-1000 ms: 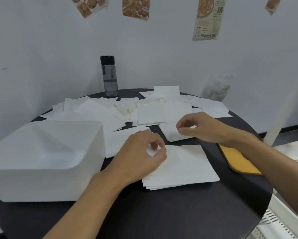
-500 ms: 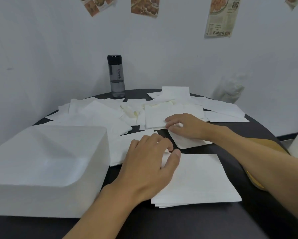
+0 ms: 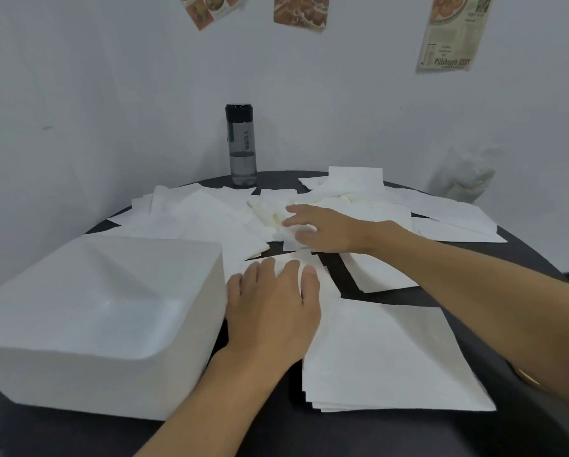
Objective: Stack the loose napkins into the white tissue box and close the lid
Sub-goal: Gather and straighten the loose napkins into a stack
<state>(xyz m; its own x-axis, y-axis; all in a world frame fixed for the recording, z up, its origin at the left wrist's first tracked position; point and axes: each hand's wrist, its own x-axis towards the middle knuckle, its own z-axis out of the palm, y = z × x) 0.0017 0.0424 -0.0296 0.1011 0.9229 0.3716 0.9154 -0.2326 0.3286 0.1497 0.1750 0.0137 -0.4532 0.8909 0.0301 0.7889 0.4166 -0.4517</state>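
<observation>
a person's two bare hands work over a round black table strewn with paper. nearest the camera, at about 5 o'clock on the tabletop, lies a squared-up stack of white square paper napkins, its edges slightly stepped. at 8 o'clock sits the large white rectangular plastic tissue box with rounded corners, its smooth top dipping toward the middle; whether a lid is seated on it cannot be told.

just beside the box's right wall, the left hand lies palm down with fingers straight and close together, pressing flat on a single white napkin near the table's centre and gripping nothing. the far left corner of the stack touches that hand's thumb side.

beyond it, toward 1 o'clock, the right hand stretches across with fingers extended and slightly spread, resting on a heap of loose white napkins that covers the far half of the table from 9 o'clock to 3 o'clock; no curled grip shows.

at 12 o'clock, on the table's far edge, stands an upright smoky-grey plastic water bottle with a black cap. behind, on the pale wall, hang printed food clippings.
</observation>
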